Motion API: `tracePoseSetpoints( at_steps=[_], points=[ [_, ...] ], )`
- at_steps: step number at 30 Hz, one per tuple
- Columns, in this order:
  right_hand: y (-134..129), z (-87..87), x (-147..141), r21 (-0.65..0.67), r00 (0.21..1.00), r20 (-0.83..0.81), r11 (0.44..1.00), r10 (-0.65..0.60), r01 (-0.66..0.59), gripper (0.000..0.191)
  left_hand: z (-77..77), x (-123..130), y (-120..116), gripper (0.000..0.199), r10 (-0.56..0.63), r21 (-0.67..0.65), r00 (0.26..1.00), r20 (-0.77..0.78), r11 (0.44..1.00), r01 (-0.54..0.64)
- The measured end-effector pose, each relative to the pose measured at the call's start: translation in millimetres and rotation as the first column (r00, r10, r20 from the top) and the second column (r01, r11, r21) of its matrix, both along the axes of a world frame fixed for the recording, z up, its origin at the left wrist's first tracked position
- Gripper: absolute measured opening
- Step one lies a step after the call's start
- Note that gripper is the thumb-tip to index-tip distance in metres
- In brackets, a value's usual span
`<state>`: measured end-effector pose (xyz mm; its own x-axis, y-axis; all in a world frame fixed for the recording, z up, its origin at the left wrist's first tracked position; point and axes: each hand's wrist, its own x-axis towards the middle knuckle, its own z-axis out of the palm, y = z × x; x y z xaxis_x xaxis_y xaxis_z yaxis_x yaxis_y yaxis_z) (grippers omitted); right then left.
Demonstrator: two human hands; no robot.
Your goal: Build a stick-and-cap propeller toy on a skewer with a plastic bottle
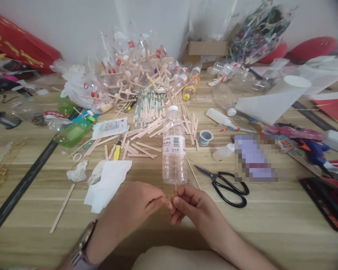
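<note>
My left hand (150, 198), a watch on its wrist, has its fingers pinched together against the fingertips of my right hand. What it grips is too small to make out. My right hand (192, 205) is closed on a thin wooden stick (175, 180) that points up in front of a bottle; something small and brownish shows where the fingertips meet. Just beyond both hands a clear plastic bottle (173, 165) with a white cap and a white label stands upright on the table. Black-handled scissors (214, 176) lie to the right of it.
Flat craft sticks (142, 150) spread behind the bottle, before a heap of plastic bottles. White paper (108, 183), a loose stick (62, 208) and a yellow cutter (117, 150) lie left. A glue bottle (222, 152), small tub (205, 137) and blue glue gun (312, 150) are right.
</note>
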<state>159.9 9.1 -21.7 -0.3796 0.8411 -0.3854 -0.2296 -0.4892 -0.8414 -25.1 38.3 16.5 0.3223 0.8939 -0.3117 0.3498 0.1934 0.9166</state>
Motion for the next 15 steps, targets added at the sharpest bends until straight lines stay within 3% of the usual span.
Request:
tracePoseSetpoints(
  at_steps=[2,3,5,9,12,15],
  points=[
    [0,-0.3,-1,-0.013,0.999,-0.033,1.0,0.0,-0.001,0.034,-4.4,7,-3,0.027,-0.144,0.13,0.98,-0.135,0.978,0.162],
    [0,-0.9,-2,-0.027,0.998,-0.055,1.0,0.001,-0.003,0.034,-7.2,10,-6,0.032,-0.16,0.18,0.971,-0.177,0.965,0.192],
    [0,-2.6,-3,-0.057,0.994,-0.107,0.998,-0.006,0.0,0.034,-13.6,17,-10,0.038,-0.124,0.19,0.984,-0.124,0.971,0.146],
    [-1,-6.6,-5,-0.069,0.979,-0.202,0.998,-0.021,0.007,0.034,-27.3,28,-13,0.037,0.014,-0.067,0.985,0.169,0.998,-0.002],
    [0,-8.9,-5,-0.069,0.976,-0.219,0.998,-0.011,-0.005,0.032,-34.9,33,-13,0.035,0.159,-0.285,0.918,0.362,0.957,-0.053],
    [0,-12.2,-5,-0.102,0.971,-0.239,0.995,-0.002,-0.023,0.03,-37.4,37,-12,0.033,0.245,-0.369,0.87,0.428,0.926,-0.079]
  ],
)
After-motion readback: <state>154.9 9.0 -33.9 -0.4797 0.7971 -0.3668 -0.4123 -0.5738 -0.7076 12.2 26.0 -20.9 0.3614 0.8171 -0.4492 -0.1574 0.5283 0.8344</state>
